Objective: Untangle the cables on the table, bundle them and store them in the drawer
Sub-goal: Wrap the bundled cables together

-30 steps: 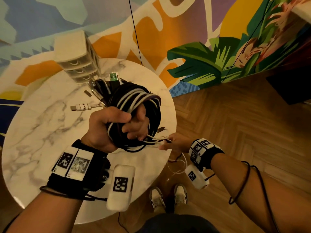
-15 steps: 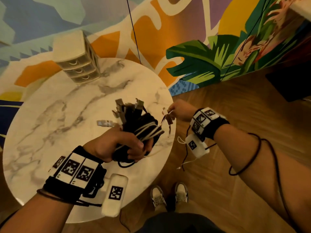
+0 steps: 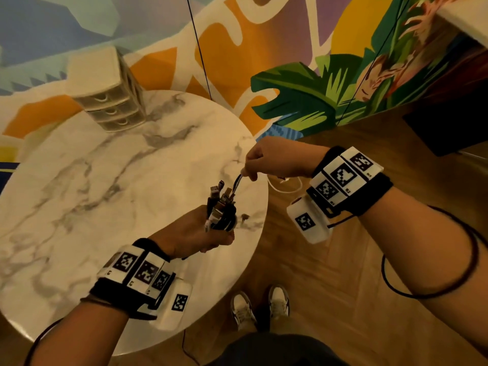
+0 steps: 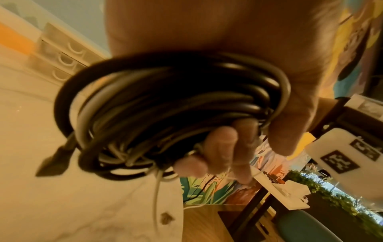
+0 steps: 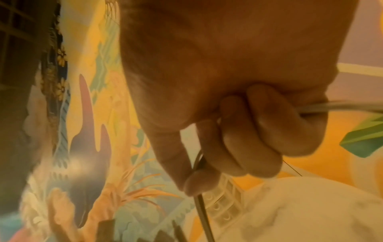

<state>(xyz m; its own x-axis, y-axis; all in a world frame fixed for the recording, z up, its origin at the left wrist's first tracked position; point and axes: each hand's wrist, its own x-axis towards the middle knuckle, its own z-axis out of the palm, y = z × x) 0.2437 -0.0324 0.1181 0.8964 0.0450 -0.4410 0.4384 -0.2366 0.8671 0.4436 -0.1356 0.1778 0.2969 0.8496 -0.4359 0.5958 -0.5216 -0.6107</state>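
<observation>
My left hand [image 3: 200, 236] grips a coiled bundle of black and white cables [image 3: 220, 207] above the near right part of the marble table [image 3: 92, 180]; several plugs stick up out of my fist. In the left wrist view the cable bundle [image 4: 165, 104] loops under my palm with my fingertips [image 4: 223, 147] curled round it. My right hand [image 3: 264, 162] pinches a thin white cable [image 3: 237, 180] that runs down into the bundle. In the right wrist view that white cable [image 5: 204, 212] passes between thumb and fingers. A small white drawer unit [image 3: 105, 91] stands at the table's far edge, its drawers closed.
A loop of white cable [image 3: 285, 186] hangs off the table's right edge below my right hand. A small dark spot or piece [image 3: 244, 216] shows on the table near the bundle. My shoes [image 3: 260, 307] stand on wood floor by the table. A painted mural wall rises behind.
My left hand has turned the bundle so its plugs point up and moved it lower right. My right hand rose from below the table edge to above the bundle, pulling the white cable.
</observation>
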